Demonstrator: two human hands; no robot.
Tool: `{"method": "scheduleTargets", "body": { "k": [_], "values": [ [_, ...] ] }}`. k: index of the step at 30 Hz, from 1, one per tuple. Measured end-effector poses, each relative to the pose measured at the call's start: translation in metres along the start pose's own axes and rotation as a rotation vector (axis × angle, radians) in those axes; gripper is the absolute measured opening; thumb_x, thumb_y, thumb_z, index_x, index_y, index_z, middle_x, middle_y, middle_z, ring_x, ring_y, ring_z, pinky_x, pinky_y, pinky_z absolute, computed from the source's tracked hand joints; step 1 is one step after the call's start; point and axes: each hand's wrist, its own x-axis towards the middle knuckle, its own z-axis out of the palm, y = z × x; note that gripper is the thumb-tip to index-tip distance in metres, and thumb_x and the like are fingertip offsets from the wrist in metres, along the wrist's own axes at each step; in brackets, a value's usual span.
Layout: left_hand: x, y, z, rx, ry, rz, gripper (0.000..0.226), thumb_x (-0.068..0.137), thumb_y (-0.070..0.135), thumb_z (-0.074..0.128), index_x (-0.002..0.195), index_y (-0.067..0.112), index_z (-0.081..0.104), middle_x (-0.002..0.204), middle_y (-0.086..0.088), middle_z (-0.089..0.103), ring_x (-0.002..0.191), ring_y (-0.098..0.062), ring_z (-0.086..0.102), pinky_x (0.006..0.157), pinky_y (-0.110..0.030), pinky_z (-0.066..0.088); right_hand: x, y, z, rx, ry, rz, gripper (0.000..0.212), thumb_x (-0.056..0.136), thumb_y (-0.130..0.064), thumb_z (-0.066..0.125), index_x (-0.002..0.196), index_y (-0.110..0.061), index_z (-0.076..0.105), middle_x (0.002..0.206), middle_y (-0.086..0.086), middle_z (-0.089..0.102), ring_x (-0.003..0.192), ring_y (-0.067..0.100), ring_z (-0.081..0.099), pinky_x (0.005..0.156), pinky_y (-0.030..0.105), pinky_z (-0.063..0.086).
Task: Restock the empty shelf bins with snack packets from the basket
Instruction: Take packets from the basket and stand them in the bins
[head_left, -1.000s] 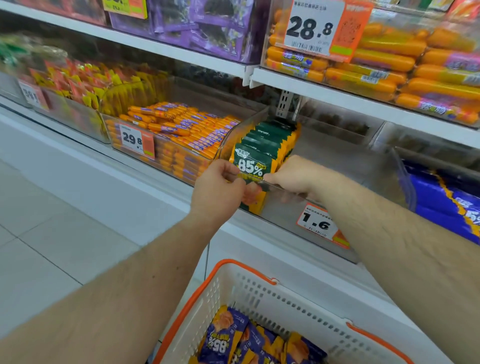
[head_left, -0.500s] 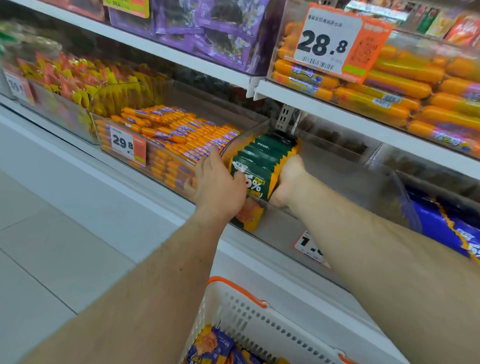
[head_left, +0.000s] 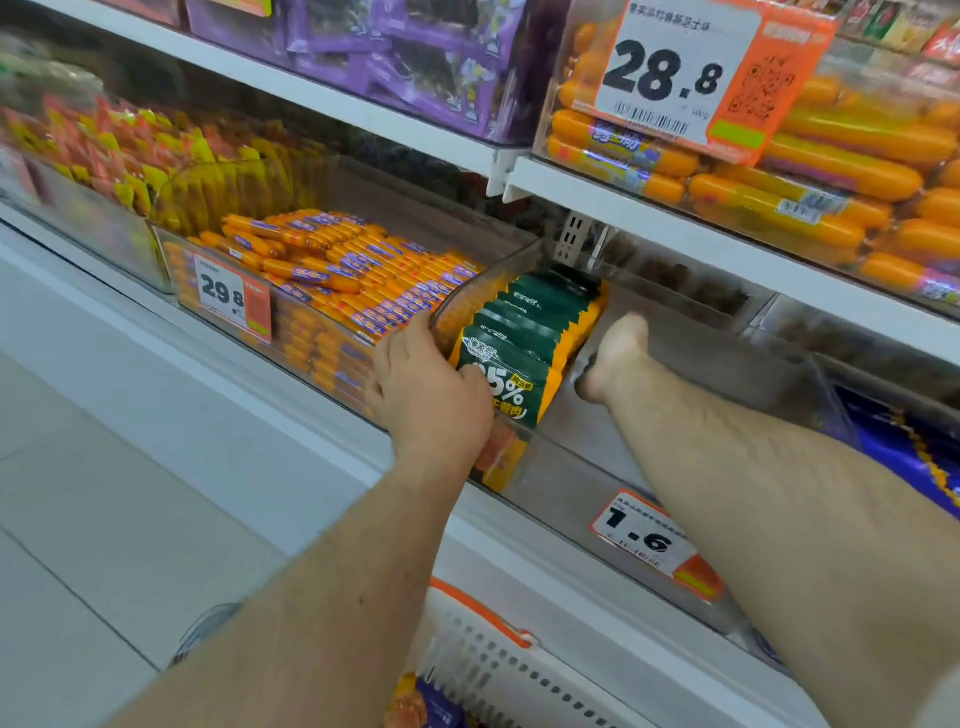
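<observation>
Head view: green packets (head_left: 524, 338) stand in a row at the left end of a clear bin (head_left: 701, 364), left hand (head_left: 431, 400) flat against the front packet, right hand (head_left: 615, 348) reaching inside beside the row, grip unclear, basket (head_left: 483, 654) below.

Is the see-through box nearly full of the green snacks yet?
Not yet. A row of green-and-orange snack packets already stands along the clear plastic bin's left side. The left hand steadies the front packet and the right hand presses their side. The bin's right part looks bare, and the white basket still holds packets.
</observation>
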Motion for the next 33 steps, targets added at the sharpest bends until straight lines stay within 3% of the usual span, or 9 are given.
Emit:
{"method": "scheduleTargets", "body": {
  "k": [3,6,9,13,17,20,24,29,33],
  "values": [
    [0.001,0.000,0.000,-0.005,-0.005,-0.009,0.064,0.082,0.015,0.057,0.144,0.019,0.039,0.144,-0.003,0.042,0.139,-0.021,0.025,0.114,-0.050,0.020,0.009,0.005,0.012,0.020,-0.088,-0.010,0.063,0.094,-0.059,0.031,0.102,-0.012,0.072,0.094,0.016,0.075,0.084,0.033,0.073,0.071,0.043,0.060],
    [0.001,-0.002,0.000,-0.006,-0.003,-0.003,0.065,0.083,0.015,0.058,0.145,0.020,0.038,0.144,-0.002,0.042,0.139,-0.019,0.025,0.115,-0.048,0.020,0.019,0.006,0.016,0.097,-0.064,0.008,0.069,0.093,-0.066,0.030,0.098,-0.012,0.072,0.092,0.018,0.075,0.085,0.036,0.072,0.074,0.047,0.059],
    [0.000,-0.001,0.000,-0.022,0.003,-0.004,0.066,0.083,0.015,0.058,0.145,0.020,0.037,0.144,-0.002,0.041,0.140,-0.019,0.024,0.115,-0.047,0.019,0.019,0.006,0.020,0.087,-0.070,-0.023,0.061,0.093,-0.058,0.033,0.110,-0.014,0.073,0.096,0.014,0.076,0.087,0.035,0.073,0.081,0.049,0.059],
    [-0.001,-0.001,-0.001,-0.030,0.003,-0.005,0.066,0.083,0.014,0.057,0.146,0.018,0.037,0.146,-0.003,0.041,0.141,-0.020,0.025,0.116,-0.048,0.020,0.013,0.004,0.013,0.024,-0.055,-0.011,0.065,0.097,-0.055,0.025,0.100,-0.010,0.072,0.092,0.017,0.075,0.083,0.033,0.072,0.063,0.041,0.058],
    [0.000,0.000,-0.003,0.041,-0.021,0.011,0.068,0.085,0.017,0.054,0.149,0.016,0.032,0.153,-0.003,0.034,0.146,-0.020,0.017,0.119,-0.049,0.009,-0.002,0.000,0.003,-0.016,0.026,-0.023,0.054,0.104,-0.042,0.019,0.080,-0.012,0.057,0.079,0.011,0.065,0.066,0.024,0.060,0.049,0.032,0.041],
    [-0.011,-0.001,-0.005,0.181,0.040,0.271,0.068,0.083,0.024,0.052,0.148,0.015,0.032,0.156,-0.004,0.027,0.147,-0.021,0.012,0.117,-0.049,0.004,-0.024,-0.002,-0.003,-0.049,0.012,-0.027,0.045,0.105,-0.038,0.025,0.075,-0.011,0.046,0.069,0.006,0.052,0.059,0.018,0.049,0.057,0.027,0.041],
    [-0.035,0.008,-0.010,0.135,0.072,0.682,0.053,0.073,0.026,0.058,0.124,0.012,0.055,0.128,-0.009,0.050,0.118,-0.026,0.042,0.093,-0.041,0.033,-0.055,0.005,-0.017,-0.040,-0.068,-0.190,0.053,0.102,-0.053,0.031,0.094,-0.010,0.059,0.080,0.007,0.064,0.071,0.021,0.060,0.058,0.029,0.045],
    [-0.071,0.008,-0.017,0.120,-0.250,0.977,0.035,0.075,0.024,0.048,0.102,0.010,0.063,0.102,-0.006,0.061,0.093,-0.027,0.057,0.079,-0.037,0.041,-0.100,0.015,-0.049,-0.120,0.023,-0.720,0.044,0.102,-0.036,0.040,0.069,-0.014,0.057,0.071,0.004,0.062,0.066,0.018,0.053,0.069,0.039,0.045],
    [-0.097,0.009,-0.026,0.343,-0.621,0.875,0.028,0.082,0.026,0.051,0.106,0.017,0.062,0.099,0.003,0.064,0.092,-0.023,0.060,0.079,-0.036,0.048,-0.134,0.047,-0.089,-0.127,-0.098,-0.894,0.043,0.097,-0.033,0.045,0.059,-0.016,0.053,0.057,-0.004,0.055,0.060,0.015,0.050,0.063,0.038,0.042]
  ]
}}
